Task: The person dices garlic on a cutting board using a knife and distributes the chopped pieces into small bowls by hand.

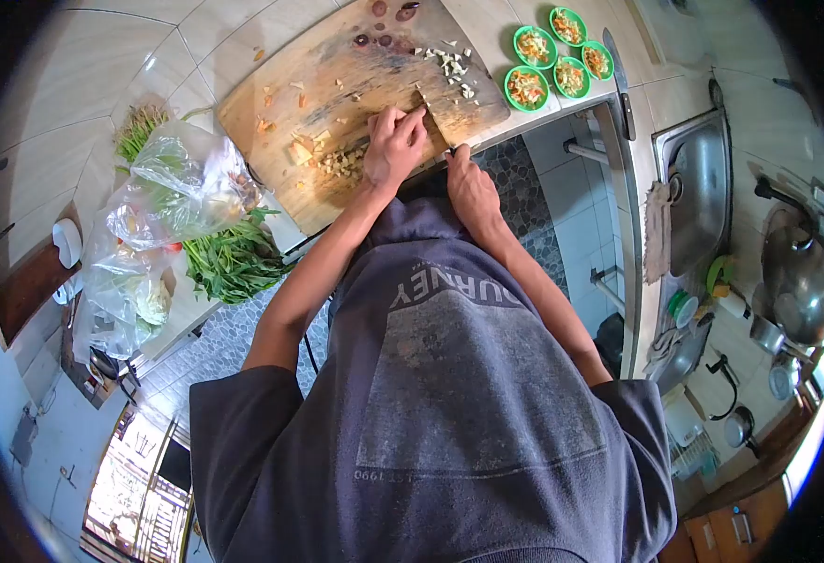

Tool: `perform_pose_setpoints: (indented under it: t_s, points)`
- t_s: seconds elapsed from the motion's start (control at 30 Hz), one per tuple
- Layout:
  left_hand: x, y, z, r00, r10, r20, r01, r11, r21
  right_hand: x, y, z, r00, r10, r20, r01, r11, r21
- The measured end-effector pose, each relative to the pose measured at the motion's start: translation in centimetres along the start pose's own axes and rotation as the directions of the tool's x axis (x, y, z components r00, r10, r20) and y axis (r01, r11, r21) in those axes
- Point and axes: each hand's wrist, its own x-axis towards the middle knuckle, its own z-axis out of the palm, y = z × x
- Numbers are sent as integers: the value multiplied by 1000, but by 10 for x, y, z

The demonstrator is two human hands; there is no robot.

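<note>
My right hand (474,188) is wrapped round the handle of a kitchen knife (438,120), near the front edge of the wooden cutting board (337,56). The blade points away from me over the board. My left hand (396,148) is closed just left of the blade, its fingers curled with the fingertips close to the steel. What its fingers press or hold is hidden. Chopped pale yellow pieces (341,161) lie left of this hand, beside a larger yellow chunk (300,153). Small white pieces (451,66) are scattered to the right of the blade.
Several green bowls (526,88) of shredded vegetables stand right of the board, near a second knife (624,94). Leafy greens (234,261) and clear plastic bags (173,183) of vegetables lie left. A metal sink (698,192) is at the right.
</note>
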Motion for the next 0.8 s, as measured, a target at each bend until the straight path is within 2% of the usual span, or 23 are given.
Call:
perform_pose_setpoints:
  t_s: [0.13, 0.23, 0.37, 0.4, 0.5, 0.67, 0.8]
  points:
    - [3, 1, -1, 1000, -5, -9, 5, 1000, -27, -14, 6, -12, 999, 45, 19, -46, 999, 7]
    - [4, 3, -2, 1000, -14, -11, 14, 1000, -16, -7, 1, -8, 999, 30, -36, -30, 1000, -9]
    - [4, 3, 1, 998, -49, -41, 48, 998, -29, -2, -2, -7, 1000, 14, -9, -14, 1000, 24]
    - [4, 4, 1, 998, -58, -31, 57, 998, -28, -6, 2, -10, 998, 43, 42, -46, 996, 82]
    - [6, 4, 0, 997, -72, -17, 72, 997, -13, -14, 5, -23, 983, 118, 139, -126, 991, 49]
    - [8, 6, 1, 995, -94, -25, 94, 995, 25, 0, 0, -10, 995, 82, 61, -85, 996, 40]
    - [8, 8, -1, 993, -116, -32, 117, 992, 49, -1, 0, -14, 986, 157, 60, -163, 980, 112]
